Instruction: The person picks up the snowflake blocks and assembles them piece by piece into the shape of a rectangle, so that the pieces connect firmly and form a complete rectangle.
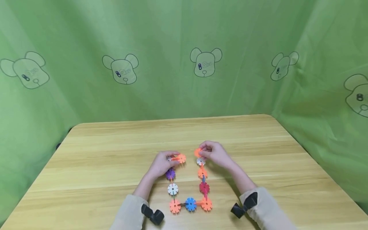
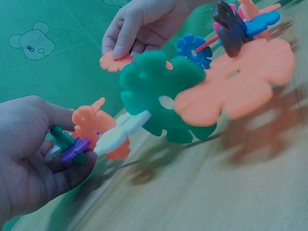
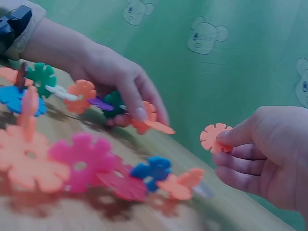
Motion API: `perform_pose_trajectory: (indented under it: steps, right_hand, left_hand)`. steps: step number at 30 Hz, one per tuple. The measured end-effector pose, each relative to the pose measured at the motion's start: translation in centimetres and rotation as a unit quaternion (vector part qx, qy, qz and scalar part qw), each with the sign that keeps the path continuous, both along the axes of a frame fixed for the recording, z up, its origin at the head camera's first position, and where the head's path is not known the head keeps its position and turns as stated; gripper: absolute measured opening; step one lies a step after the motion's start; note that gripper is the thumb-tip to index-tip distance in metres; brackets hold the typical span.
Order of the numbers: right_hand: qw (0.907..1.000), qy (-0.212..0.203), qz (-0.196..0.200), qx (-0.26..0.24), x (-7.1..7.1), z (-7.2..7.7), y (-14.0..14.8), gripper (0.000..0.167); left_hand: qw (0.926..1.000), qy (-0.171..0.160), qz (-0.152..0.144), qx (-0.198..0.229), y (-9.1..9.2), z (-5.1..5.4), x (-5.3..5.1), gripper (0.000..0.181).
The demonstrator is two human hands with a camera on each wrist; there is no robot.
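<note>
A chain of notched plastic flower discs lies on the table in a U shape, open at the far side. My left hand [image 1: 161, 164] grips the chain's left end, fingers curled about a green disc [image 3: 113, 103] and an orange disc [image 3: 144, 118]. Another orange disc [image 1: 181, 158] sticks out past those fingertips. Between thumb and fingers, my right hand [image 1: 216, 155] pinches an orange disc [image 3: 214, 138] above the chain's right end. A white disc [image 1: 201, 161] lies just below it; whether the two are joined I cannot tell.
Along the near side run an orange corner disc [image 1: 175, 206], a blue disc [image 1: 191, 204] and a second orange corner disc [image 1: 206, 204]. A purple disc [image 1: 170, 174] and a red disc [image 1: 204, 187] sit on the sides. Green cloth [image 1: 161, 95] hangs behind the wooden table [image 1: 115, 143].
</note>
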State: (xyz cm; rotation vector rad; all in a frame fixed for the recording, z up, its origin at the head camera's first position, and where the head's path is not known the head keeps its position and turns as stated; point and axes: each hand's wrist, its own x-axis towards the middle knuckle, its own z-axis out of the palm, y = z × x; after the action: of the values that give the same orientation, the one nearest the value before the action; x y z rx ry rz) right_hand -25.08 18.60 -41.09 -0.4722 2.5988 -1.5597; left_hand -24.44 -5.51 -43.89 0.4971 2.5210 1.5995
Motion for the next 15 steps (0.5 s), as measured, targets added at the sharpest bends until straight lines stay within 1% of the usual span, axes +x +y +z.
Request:
perform_pose_trajectory:
  steps: [8,15]
  right_hand:
    - [0.9975,0.051,-0.010,0.049,0.1,-1.0,-1.9,0.010]
    - [0.9951,0.078,-0.004,0.061,0.3,-1.2,-2.6,0.010]
  left_hand:
    - [0.9998,0.012,0.008,-0.015,0.0,0.1,-0.1,0.034]
    - [1.0000,0.000,0.005,-0.009,0.1,0.1,-0.1,0.034]
